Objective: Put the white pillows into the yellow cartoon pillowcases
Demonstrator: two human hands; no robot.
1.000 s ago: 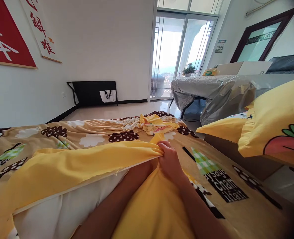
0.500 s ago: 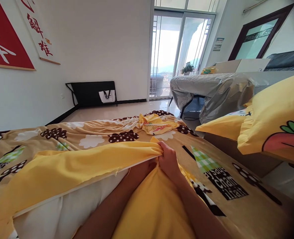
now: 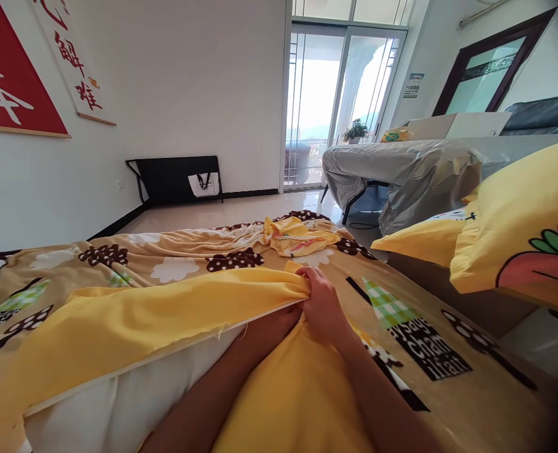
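Note:
A yellow pillowcase (image 3: 175,308) lies across the bed in front of me, its opening's edge frayed with loose threads. White pillow (image 3: 132,390) shows in the gap below that edge. My left hand (image 3: 285,319) reaches into the opening, its fingers hidden under the cloth and behind my other hand. Closed around the bunched yellow cloth at the case's right corner is my right hand (image 3: 323,302). More yellow cloth drapes between my forearms.
A crumpled yellow cloth with a ruffle (image 3: 297,236) rests on the patterned brown blanket (image 3: 429,390) farther up. Yellow pillows, one with a carrot print (image 3: 524,214), stand at the right. Behind them is a plastic-covered table (image 3: 377,157). A black folded frame (image 3: 175,179) leans by the wall.
My right hand has turned slightly at the corner, its grip kept on the cloth. My left hand has shifted slightly right inside the opening.

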